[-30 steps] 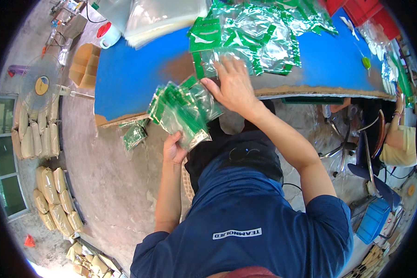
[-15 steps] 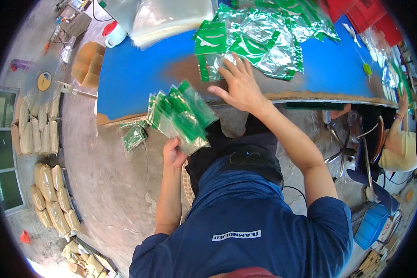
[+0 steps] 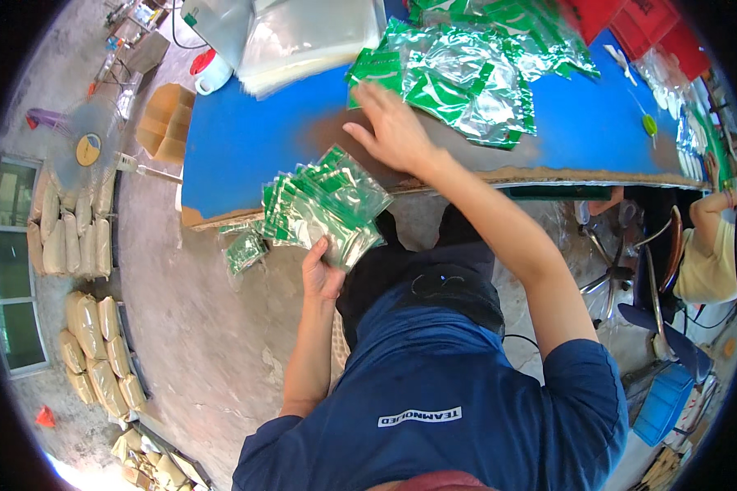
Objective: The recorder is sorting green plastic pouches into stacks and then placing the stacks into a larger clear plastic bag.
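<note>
Green-and-clear packets [image 3: 327, 200], fanned, pinched in closed fingers of left hand [image 3: 323, 278] over near edge of blue tabletop [image 3: 237, 155]; with right hand [image 3: 400, 135] just shifted leftward to heaped bags [image 3: 467, 86], fingers part-spread, grip undeterminable, presumably well placed for handling them.

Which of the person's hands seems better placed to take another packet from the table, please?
Probably the right hand: it is at the edge of the green-and-clear packets on the blue table, while the left hand holds a fanned bunch.
</note>
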Motion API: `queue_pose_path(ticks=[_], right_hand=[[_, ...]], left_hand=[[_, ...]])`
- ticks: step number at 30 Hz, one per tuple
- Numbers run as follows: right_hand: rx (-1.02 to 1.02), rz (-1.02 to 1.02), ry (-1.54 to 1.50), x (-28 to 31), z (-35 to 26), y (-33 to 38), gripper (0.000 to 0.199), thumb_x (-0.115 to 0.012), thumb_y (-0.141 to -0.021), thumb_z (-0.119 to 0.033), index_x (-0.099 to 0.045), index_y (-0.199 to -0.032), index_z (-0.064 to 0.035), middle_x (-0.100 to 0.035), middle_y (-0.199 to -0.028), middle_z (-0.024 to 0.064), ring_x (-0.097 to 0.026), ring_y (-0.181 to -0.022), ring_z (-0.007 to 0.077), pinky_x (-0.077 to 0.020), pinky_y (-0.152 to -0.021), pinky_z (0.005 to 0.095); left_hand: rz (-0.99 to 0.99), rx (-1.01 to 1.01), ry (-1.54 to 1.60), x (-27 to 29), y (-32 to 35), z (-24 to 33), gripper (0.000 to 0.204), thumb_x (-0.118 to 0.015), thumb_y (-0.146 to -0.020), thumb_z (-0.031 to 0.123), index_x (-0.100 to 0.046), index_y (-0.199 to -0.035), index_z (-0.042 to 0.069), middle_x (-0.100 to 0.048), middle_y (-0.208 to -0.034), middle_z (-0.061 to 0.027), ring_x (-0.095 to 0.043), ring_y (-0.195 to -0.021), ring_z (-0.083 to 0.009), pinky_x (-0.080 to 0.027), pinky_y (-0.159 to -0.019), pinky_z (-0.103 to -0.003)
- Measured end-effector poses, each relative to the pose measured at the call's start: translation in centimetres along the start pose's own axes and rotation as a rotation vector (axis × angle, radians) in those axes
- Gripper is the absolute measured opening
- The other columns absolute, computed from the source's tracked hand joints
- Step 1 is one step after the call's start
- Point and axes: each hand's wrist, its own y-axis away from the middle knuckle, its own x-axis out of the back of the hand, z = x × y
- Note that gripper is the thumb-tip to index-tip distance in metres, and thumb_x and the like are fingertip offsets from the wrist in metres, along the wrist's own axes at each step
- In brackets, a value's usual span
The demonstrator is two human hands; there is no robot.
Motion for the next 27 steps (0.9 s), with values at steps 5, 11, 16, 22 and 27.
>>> queue_pose_path(ticks=[5,11,16,22,27], right_hand=[[0.245,-0.387,0.028,-0.1,0.6,3.3,0.085,-0.073,-0.079,-0.053,-0.046,-0.135,0.0056,-0.047,-0.139,0.0283,-0.044,-0.131,0.0418,-0.0348,-0.111,0.0485],[-0.117,-0.143,-0.439,1.5,-4.4,7.4,0.033,-0.070,-0.088,-0.010,-0.055,-0.116,0.0006,-0.065,-0.106,0.0147,-0.066,-0.098,0.0292,-0.0532,-0.091,0.0366],[-1.125,0.102,-1.561,1.4,-8.7,7.9,0.012,-0.063,-0.097,-0.017,-0.059,-0.095,-0.0050,-0.065,-0.090,0.0011,-0.059,-0.079,0.0082,-0.0472,-0.067,0.0264],[-0.630,-0.358,-0.655,3.6,-3.8,6.1,0.030,-0.060,-0.098,-0.030,-0.062,-0.096,-0.0001,-0.063,-0.080,0.0106,-0.056,-0.068,0.0179,-0.0464,-0.064,0.0342],[-0.127,0.022,0.405,3.9,6.9,3.0,0.027,-0.067,-0.088,-0.023,-0.065,-0.102,-0.0009,-0.067,-0.092,0.0160,-0.064,-0.088,0.0353,-0.0517,-0.076,0.0445]], left_hand=[[0.013,-0.010,-0.088,2.5,1.3,1.0,0.063,-0.073,-0.081,0.010,-0.047,-0.138,0.000,-0.060,-0.131,-0.0144,-0.053,-0.126,-0.0337,-0.039,-0.111,-0.054],[-0.304,-0.002,-0.077,5.7,1.2,3.2,0.063,-0.076,-0.079,0.019,-0.053,-0.135,0.000,-0.059,-0.134,-0.0155,-0.054,-0.126,-0.0340,-0.040,-0.110,-0.052],[-0.250,0.072,0.089,2.3,-1.1,1.4,0.056,-0.077,-0.079,0.011,-0.056,-0.130,0.000,-0.065,-0.124,-0.0131,-0.060,-0.116,-0.0302,-0.041,-0.108,-0.050],[-0.173,0.054,-0.125,-0.3,-0.1,0.8,0.059,-0.074,-0.086,0.009,-0.047,-0.138,0.000,-0.062,-0.127,-0.0139,-0.060,-0.118,-0.0295,-0.046,-0.105,-0.050],[-0.139,-0.022,-0.224,0.1,-0.1,0.3,0.058,-0.071,-0.090,0.017,-0.045,-0.140,0.000,-0.058,-0.134,-0.0140,-0.055,-0.124,-0.0309,-0.042,-0.109,-0.049]])
